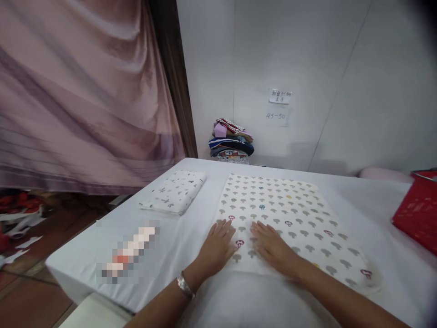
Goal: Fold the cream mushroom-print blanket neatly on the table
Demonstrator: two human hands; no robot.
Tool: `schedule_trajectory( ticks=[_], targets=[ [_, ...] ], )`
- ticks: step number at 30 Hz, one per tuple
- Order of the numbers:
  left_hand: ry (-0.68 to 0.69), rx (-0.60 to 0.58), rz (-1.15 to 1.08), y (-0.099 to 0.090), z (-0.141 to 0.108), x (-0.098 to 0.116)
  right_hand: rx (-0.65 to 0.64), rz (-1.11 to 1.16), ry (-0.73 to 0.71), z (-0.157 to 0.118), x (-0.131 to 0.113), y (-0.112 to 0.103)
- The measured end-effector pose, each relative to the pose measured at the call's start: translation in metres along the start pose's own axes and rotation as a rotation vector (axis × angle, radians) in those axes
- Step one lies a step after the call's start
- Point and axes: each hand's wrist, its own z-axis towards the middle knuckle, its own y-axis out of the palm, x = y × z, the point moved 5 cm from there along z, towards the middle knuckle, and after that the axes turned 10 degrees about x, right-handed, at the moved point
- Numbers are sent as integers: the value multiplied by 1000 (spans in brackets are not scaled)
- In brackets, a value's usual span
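A white cloth [273, 199] printed with grey mushrooms, and a few red, blue and yellow ones, lies spread out on the table. My left hand [217, 243] rests flat on its near left part, palm down, with a silver bracelet on the wrist. Beside it my right hand [271, 243] lies flat on the same cloth, fingers stretched out and pointing away from me. Neither hand grips anything. To the left, apart from both hands, lies a folded white cloth [174, 191] with a small dark print.
The table has a white cover [191, 228]. A blurred-out item [131, 250] lies at its left. Folded fabrics [231, 139] are stacked beyond the far edge by the wall. A red bin [418, 212] stands at the right; a pink curtain [85, 91] hangs at the left.
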Motion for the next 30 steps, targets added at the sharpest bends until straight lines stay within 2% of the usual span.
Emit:
schedule_trajectory(
  ticks=[4,7,9,12,14,19,22,27,30],
  targets=[
    [39,-117,55,29,-3,-6,71,-166,90,49,58,-8],
    [45,-129,83,33,-10,-10,22,-245,199,67,99,-7],
    [64,-114,105,31,-11,-10,-32,-250,240,72,116,-5],
    [106,-64,146,27,-11,-8,-9,-264,221,89,128,-8],
    [150,-24,187,27,-10,-8,32,-296,219,111,137,-12],
    [314,108,356,29,-9,-10,19,-347,351,175,178,-13],
    [384,167,431,33,-8,-13,3,-333,405,193,194,-10],
    [443,275,519,39,-8,-16,95,-403,405,211,193,-11],
    [442,268,553,43,-10,-18,72,-405,334,228,188,-5]
  ],
)
